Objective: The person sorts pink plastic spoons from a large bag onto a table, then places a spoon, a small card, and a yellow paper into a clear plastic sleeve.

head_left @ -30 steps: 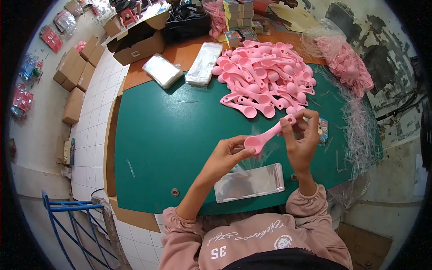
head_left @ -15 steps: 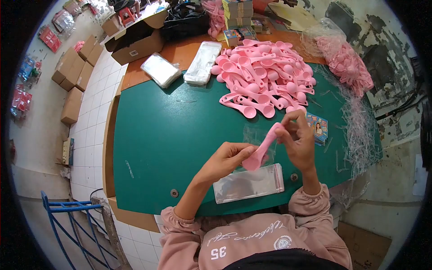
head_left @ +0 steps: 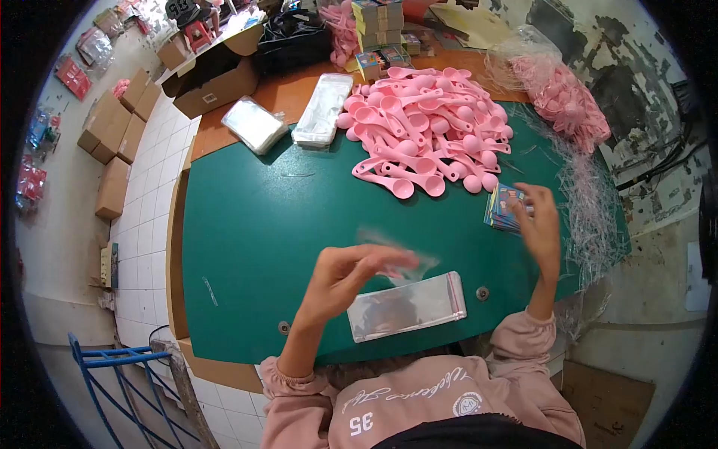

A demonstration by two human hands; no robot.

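Observation:
My left hand (head_left: 336, 280) is closed, fingers pinched round a clear plastic bag (head_left: 420, 263) above the green table. The bag is blurred by motion, and a bit of pink shows at my fingertips; I cannot tell whether the pink spoon is inside it. Below lies a flat stack of clear plastic bags (head_left: 407, 308) with a reddish seal strip at its right end. Over on the right, my right hand (head_left: 542, 224) has its fingers apart, fingertips at the stack of printed cards (head_left: 502, 208). A large heap of pink spoons (head_left: 430, 127) lies beyond both hands.
Two packs of clear bags, one on the left (head_left: 256, 126) and one beside it (head_left: 323, 111), lie at the back. Bundled cards (head_left: 379, 26) stand behind the spoons. Plastic scraps (head_left: 591, 217) trail along the right edge. An open carton (head_left: 224, 78) sits back left.
My right hand has let go of the pink spoon and moved right to the cards. My left hand has shifted slightly left, with the clear bag in it.

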